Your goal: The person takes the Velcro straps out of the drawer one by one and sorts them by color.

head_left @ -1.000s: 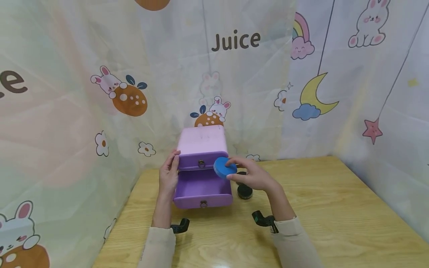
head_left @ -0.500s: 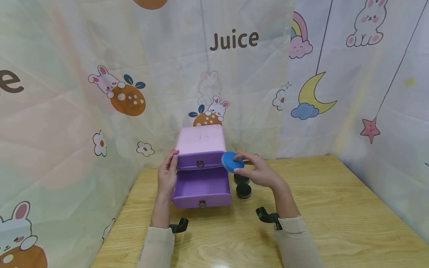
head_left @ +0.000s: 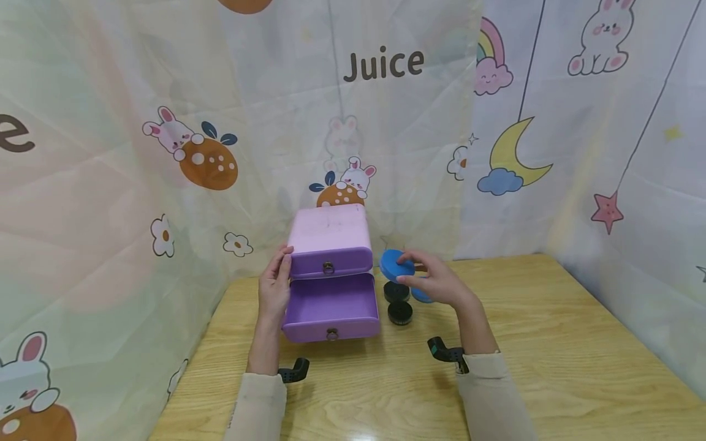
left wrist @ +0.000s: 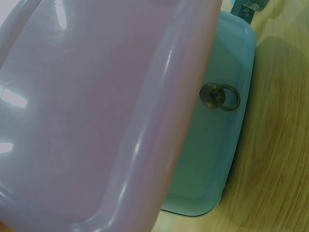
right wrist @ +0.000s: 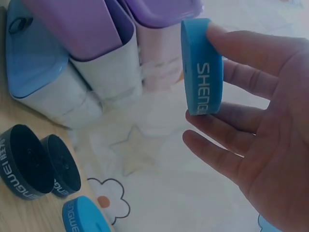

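My right hand (head_left: pixel 438 283) pinches a blue roll of tape (head_left: pixel 394 266) between thumb and fingers, up beside the drawer chest (head_left: pixel 331 226). In the right wrist view, white lettering runs along the edge of this held roll (right wrist: pixel 203 72). My left hand (head_left: pixel 274 285) grips the chest's left front edge, thumb at the upper purple drawer (head_left: pixel 309 265). Below that, a second purple drawer (head_left: pixel 331 303) stands pulled out with nothing in it. The left wrist view shows a blue-green drawer front (left wrist: pixel 212 140) with a ring pull under the purple one; the left hand is almost wholly hidden there.
Two black rolls of tape (head_left: pixel 399 312) sit right of the chest on the wooden table (head_left: pixel 529 343). Another blue roll (head_left: pixel 422 295) lies partly behind my right hand. Printed cloth (head_left: pixel 419 159) hangs behind the table and at both sides.
My right hand has carried the blue roll rightward, away from the open drawer's front. The rolls on the table now show more. My left hand keeps its hold on the chest.
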Motion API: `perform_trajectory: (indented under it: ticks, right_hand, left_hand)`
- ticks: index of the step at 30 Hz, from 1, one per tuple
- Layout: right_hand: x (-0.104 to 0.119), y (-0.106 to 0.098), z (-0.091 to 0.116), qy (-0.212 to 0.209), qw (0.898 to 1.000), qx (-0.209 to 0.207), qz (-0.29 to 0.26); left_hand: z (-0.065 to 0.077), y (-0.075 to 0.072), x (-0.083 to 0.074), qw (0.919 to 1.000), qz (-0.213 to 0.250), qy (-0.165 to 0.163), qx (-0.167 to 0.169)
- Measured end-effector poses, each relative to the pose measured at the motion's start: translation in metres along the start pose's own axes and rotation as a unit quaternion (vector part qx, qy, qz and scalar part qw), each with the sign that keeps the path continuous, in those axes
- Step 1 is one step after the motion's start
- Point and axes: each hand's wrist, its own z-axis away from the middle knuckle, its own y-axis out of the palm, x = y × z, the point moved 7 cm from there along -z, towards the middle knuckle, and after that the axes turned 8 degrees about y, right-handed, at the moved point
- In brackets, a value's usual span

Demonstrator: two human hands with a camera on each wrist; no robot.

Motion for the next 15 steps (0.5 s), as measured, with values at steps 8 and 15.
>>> perform_trajectory:
  ticks: [8, 15]
  right_hand:
    - [-0.013, 0.0, -0.001, 0.007, 1.0, 0.002, 0.004]
    - [-0.019, -0.002, 0.001, 0.032, 0.999, 0.007, -0.001]
  left_hand:
    - [0.001, 0.0, -0.001, 1.0, -0.008, 0.005, 0.003]
    - [0.001, -0.001, -0.001, 0.9998, -0.018, 0.002, 0.006]
